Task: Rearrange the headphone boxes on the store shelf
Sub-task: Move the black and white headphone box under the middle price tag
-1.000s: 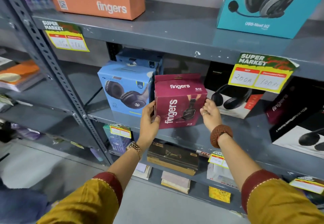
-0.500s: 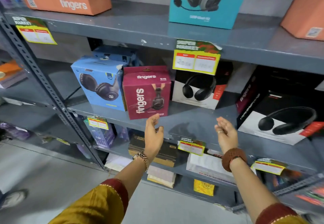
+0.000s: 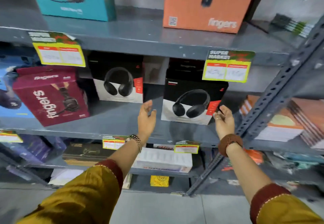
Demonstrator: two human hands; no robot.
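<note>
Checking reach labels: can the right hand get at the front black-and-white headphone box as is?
Probably yes. The right hand is open beside the right edge of the box, and nothing lies between them. The box stands at the shelf front, with its right side free; the price tag overlaps only its top.

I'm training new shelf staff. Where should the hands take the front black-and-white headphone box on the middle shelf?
Grip the black-and-white headphone box by its two upright side faces, coming from the front. It stands upright with open space on both sides, and the open left hand and right hand already flank it.
</note>
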